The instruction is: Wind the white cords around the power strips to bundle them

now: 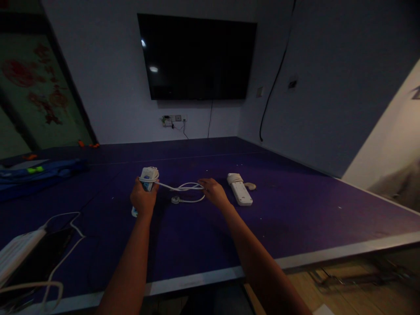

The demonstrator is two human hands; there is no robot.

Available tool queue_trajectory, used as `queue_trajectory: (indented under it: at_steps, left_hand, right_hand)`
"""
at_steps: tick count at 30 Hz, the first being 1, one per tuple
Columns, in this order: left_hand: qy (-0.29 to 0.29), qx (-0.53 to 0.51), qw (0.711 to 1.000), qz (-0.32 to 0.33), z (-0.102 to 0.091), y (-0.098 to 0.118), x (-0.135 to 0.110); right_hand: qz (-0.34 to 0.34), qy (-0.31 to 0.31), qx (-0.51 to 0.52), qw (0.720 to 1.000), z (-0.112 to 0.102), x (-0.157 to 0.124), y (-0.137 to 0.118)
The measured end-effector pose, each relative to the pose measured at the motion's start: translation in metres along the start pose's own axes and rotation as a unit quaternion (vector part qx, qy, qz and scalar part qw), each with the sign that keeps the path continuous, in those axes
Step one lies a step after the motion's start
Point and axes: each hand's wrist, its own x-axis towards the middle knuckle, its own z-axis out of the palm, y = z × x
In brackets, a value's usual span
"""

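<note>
My left hand [144, 197] is closed around a white power strip [149, 173] with blue on its face. Several turns of white cord are wound about the strip's upper end. From there the loose cord [179, 189] runs right to my right hand [211, 190], whose fingers are closed on it. The plug [176, 200] at the cord's end lies on the table, between my hands. To the right of my right hand rests a second white power strip [241, 192], its cord wrapped round its far end and its plug [250, 186] beside it.
The purple table [295, 210] has a pale front edge. At the left lie a dark tablet-like device [39, 253], a white box-like item [19, 249] with white cable, and blue fabric [46, 173]. A television [200, 57] hangs on the back wall above several sockets [177, 118].
</note>
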Motion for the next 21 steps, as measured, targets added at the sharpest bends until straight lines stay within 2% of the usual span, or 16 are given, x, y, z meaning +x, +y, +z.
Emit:
queue_trajectory:
  at_steps: [3, 5, 7, 9, 11, 13, 15, 17, 19, 21]
  left_hand:
    - [-0.001, 0.008, 1.0, -0.004, -0.001, 0.0, 0.001]
    - [0.005, 0.008, 1.0, -0.008, -0.002, 0.0, 0.001]
    - [0.008, 0.006, 1.0, -0.012, -0.002, -0.001, 0.002]
    - [0.012, 0.0, 1.0, -0.018, -0.002, -0.003, 0.003]
    - [0.026, -0.011, 0.999, -0.031, -0.003, -0.005, 0.004]
    - [0.05, -0.021, 0.997, -0.052, -0.005, -0.007, 0.006]
    - [0.068, -0.026, 0.995, -0.075, -0.008, -0.008, 0.008]
    - [0.075, -0.026, 0.993, -0.09, -0.01, -0.009, 0.01]
    - [0.075, -0.029, 0.992, -0.094, -0.011, -0.009, 0.01]
    - [0.069, -0.033, 0.993, -0.086, -0.011, -0.008, 0.01]
  right_hand:
    - [0.029, 0.026, 0.06, 0.997, 0.001, 0.003, -0.002]
    - [0.093, 0.059, 0.17, 0.979, 0.0, 0.006, -0.002]
    - [0.183, 0.094, 0.322, 0.924, -0.003, 0.008, 0.001]
    - [0.259, 0.138, 0.454, 0.841, -0.007, 0.009, 0.007]
    - [0.305, 0.182, 0.528, 0.771, -0.012, 0.007, 0.016]
    - [0.349, 0.197, 0.554, 0.73, -0.014, 0.002, 0.026]
    - [0.402, 0.148, 0.556, 0.713, -0.013, -0.003, 0.035]
    - [0.437, 0.07, 0.546, 0.712, -0.007, -0.007, 0.04]
    - [0.444, 0.012, 0.537, 0.717, 0.0, -0.008, 0.042]
    - [0.431, -0.013, 0.533, 0.728, 0.006, -0.007, 0.041]
